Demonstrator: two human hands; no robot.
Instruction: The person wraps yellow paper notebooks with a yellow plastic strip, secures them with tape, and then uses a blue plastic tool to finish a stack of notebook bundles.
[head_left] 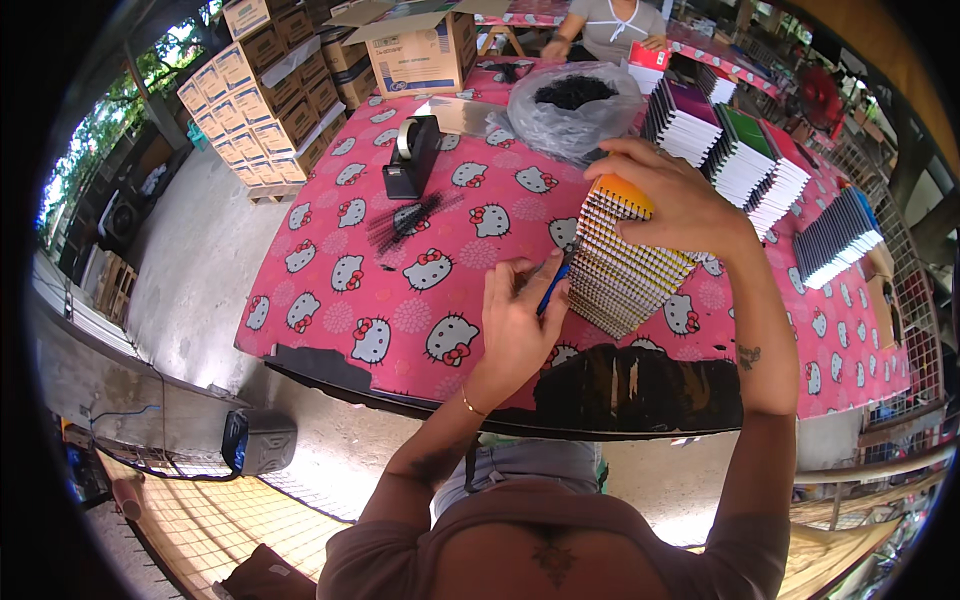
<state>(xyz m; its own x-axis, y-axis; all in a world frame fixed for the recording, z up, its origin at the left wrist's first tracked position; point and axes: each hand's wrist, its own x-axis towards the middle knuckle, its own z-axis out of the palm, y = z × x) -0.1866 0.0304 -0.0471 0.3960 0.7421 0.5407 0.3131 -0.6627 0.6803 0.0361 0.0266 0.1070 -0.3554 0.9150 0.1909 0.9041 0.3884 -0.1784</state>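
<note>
A tall stack of spiral-bound notebooks (630, 265) stands before me on the pink cartoon-print tablecloth, an orange-yellow cover on top and the black coil bindings facing me. My right hand (680, 200) spans the top of the stack, thumb on the near side and fingers over the far side. In my left hand (525, 310) is a small tool with blue handles, apparently pliers (553, 285). Its dark tip meets the stack's left edge near the coil ends. The fingers partly hide the tool.
Loose black coils (410, 222) lie left of a black tape dispenser (412, 160). Behind is a plastic bag (575, 105) of black coils. More notebook stacks (740, 145) stand right. Cartons (250, 100) are piled at left, and another person (615, 25) sits across the table.
</note>
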